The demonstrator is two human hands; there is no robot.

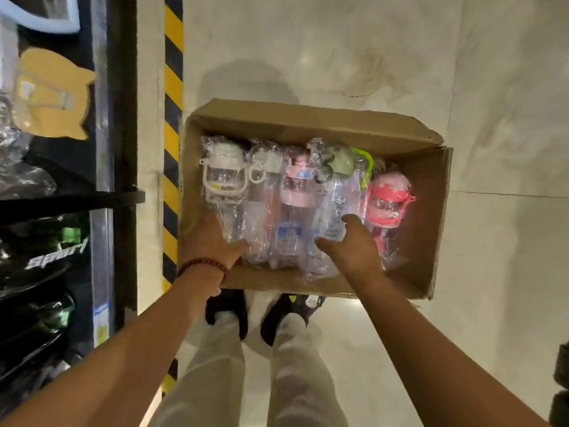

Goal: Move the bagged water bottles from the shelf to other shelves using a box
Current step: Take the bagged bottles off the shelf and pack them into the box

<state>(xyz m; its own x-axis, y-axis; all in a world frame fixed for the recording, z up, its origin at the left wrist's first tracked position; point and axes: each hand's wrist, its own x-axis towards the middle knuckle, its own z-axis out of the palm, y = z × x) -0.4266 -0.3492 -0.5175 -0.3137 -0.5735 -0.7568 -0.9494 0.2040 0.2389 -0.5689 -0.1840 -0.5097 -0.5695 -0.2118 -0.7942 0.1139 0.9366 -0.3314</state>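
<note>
Both arms reach straight down and forward into an open box [428,192] standing on the floor [462,72]. The left hand [215,241] lies palm-down at the near left corner, its fingers [237,246] spread loosely against the white-capped bottle [223,177], not clamped on it. The right hand [351,245] hovers over the near ends of the bottles, fingers [352,218] apart and curled, just beside the pink bottle [388,198]. A shelf [70,198] stands beyond the left hand.
</note>
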